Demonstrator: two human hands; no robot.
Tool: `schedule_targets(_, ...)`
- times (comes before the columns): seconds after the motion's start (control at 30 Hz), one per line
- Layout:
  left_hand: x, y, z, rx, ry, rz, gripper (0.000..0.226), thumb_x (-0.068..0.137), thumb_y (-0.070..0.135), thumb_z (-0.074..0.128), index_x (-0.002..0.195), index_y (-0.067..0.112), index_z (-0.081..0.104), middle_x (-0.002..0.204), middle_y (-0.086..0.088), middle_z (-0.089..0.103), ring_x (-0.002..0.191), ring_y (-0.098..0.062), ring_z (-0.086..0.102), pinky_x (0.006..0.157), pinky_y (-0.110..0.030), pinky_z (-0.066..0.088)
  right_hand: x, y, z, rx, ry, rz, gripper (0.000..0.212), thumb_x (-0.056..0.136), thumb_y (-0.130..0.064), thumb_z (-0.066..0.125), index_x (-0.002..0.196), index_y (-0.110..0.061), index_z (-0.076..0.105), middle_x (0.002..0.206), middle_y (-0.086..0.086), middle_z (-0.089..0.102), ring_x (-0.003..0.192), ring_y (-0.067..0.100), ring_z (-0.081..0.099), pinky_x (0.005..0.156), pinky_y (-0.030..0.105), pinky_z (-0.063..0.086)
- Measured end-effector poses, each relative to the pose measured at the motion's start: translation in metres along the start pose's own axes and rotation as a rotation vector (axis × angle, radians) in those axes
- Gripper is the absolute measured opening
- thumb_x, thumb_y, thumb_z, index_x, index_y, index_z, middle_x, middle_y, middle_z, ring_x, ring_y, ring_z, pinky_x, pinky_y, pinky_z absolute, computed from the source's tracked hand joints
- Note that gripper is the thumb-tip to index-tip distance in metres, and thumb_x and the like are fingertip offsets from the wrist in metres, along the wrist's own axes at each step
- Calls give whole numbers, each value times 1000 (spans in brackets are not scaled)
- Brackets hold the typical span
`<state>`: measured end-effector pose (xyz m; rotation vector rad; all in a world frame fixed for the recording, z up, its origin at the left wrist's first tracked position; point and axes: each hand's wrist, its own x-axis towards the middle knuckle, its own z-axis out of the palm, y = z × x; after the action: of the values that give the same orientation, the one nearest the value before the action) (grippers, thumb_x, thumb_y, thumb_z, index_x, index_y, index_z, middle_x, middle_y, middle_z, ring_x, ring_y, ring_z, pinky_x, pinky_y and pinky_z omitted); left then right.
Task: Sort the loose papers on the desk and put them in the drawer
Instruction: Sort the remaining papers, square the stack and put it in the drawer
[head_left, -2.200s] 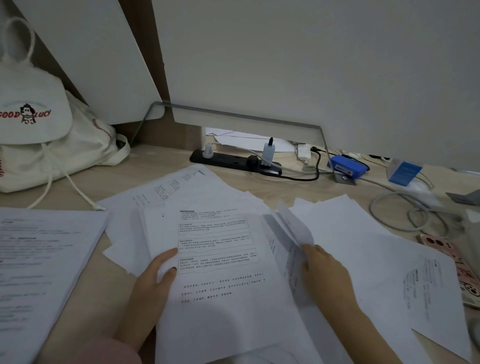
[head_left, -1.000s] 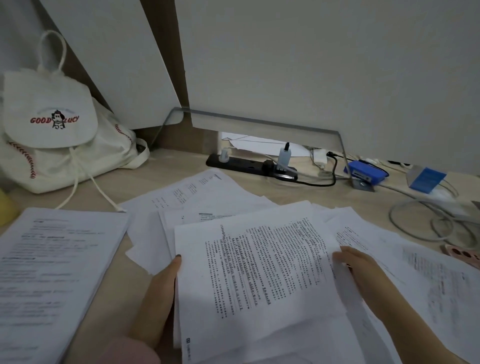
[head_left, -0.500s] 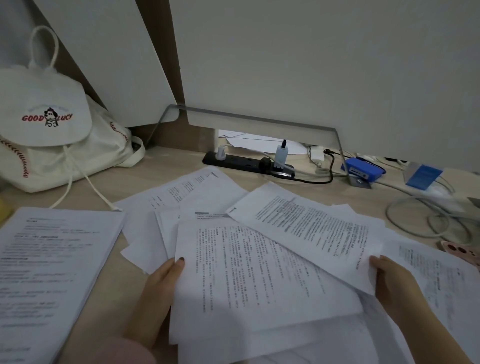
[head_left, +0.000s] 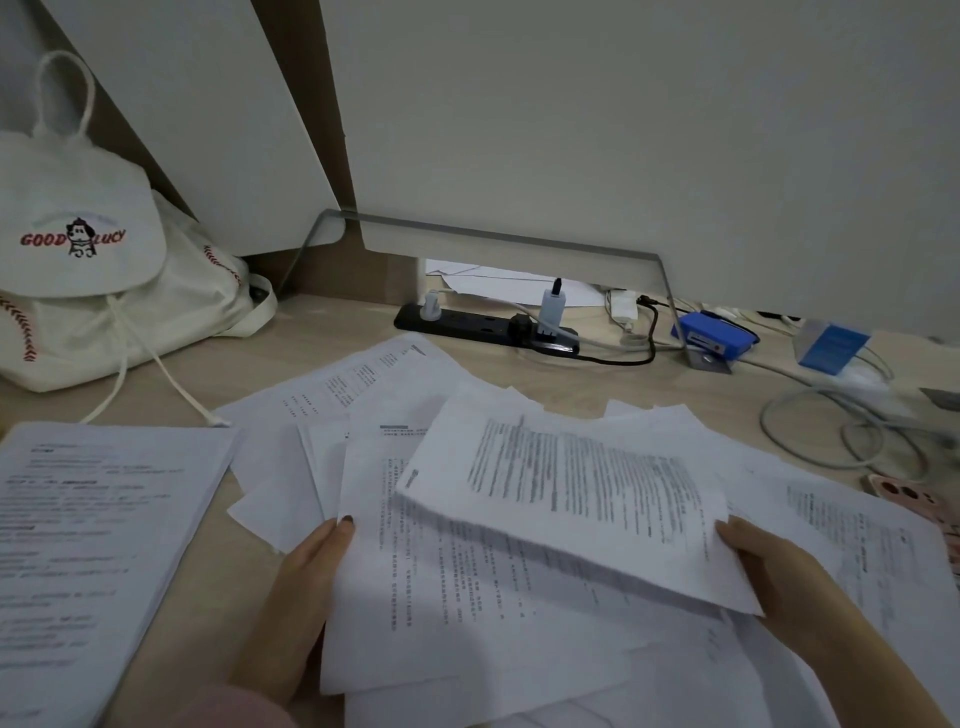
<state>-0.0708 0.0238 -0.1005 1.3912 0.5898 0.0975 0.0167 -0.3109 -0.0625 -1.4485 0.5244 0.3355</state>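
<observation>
Pale wall (head_left: 649, 114) behind a light wooden desk (head_left: 571, 379).

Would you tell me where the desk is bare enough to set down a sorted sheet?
Bare wood lies between the backpack, the power strip and the loose papers. The right side is crowded with cables.

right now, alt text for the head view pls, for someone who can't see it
Two bare hands sort loose printed papers on a wooden desk: the right hand lifts one printed sheet by its corner while the left hand grips the pile's edge. A neat stack lies left; a white bag and power strip sit behind.
</observation>
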Motion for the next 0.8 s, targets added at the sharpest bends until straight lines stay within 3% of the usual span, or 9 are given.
schedule_targets(0.1,0,6,6,-97,44,-62,33,96,35,38,107,12,58,100,-5,63,92,-24,59,84,-39,45,-1,-1,6,-220,7,-55,17,94,-9,47,93,-1,62,91,13,67,83,26,60,73,30,46)
schedule_targets(0.2,1,9,6,-114,32,-90,41,93,42,38,114,12,56,109,-10,61,104,-31,56,99,-43,40,3,1,17,-515,80,-166,22,94,-11,48,75,-1,52,75,18,57,77,23,52,76,35,41)
schedule_targets(0.3,-1,7,7,-13,8,-59,30,91,33,49,101,9,64,102,-8,68,97,-29,62,85,-40,49,9,9,32,-713,65,-263,26,93,-11,48,67,-9,48,70,15,52,71,26,50,69,30,34)
schedule_targets(0.4,-1,1,3,122,-37,14,18,91,19,52,100,12,66,98,-9,71,89,-26,66,69,-32,51,8,14,39,-803,138,-293,12,91,-16,49,91,-13,61,90,12,63,81,27,56,71,29,37)
schedule_targets(0.47,0,-3,2,151,-46,40,15,92,16,51,97,15,65,98,-6,71,91,-24,65,70,-30,50,8,16,37,-818,222,-279,28,89,-21,55,116,-16,59,108,10,61,91,22,54,78,31,40)
schedule_targets(0.57,1,-5,2,166,-45,67,15,93,15,49,94,19,64,97,-2,70,92,-21,64,70,-27,49,6,13,35,-829,196,-215,43,87,-24,60,126,-10,53,107,9,60,92,22,55,80,31,41)
schedule_targets(0.63,1,-6,2,151,-42,82,17,93,15,49,102,15,63,99,-2,69,94,-21,64,71,-27,48,-1,11,36,-767,121,-166,34,87,-24,61,119,-11,56,103,9,61,93,24,56,81,33,43)
schedule_targets(0.7,2,-7,2,138,-30,98,20,93,17,49,107,13,62,101,-3,68,97,-23,63,73,-28,48,-8,8,37,-758,45,-159,11,88,-22,60,93,-13,59,90,8,57,84,21,52,74,29,38)
schedule_targets(0.8,0,-9,3,101,-17,103,21,93,19,48,109,14,62,102,-2,69,95,-20,64,71,-28,49,-9,11,34,-703,-16,-209,26,88,-18,58,74,4,57,75,10,60,69,23,54,67,30,39)
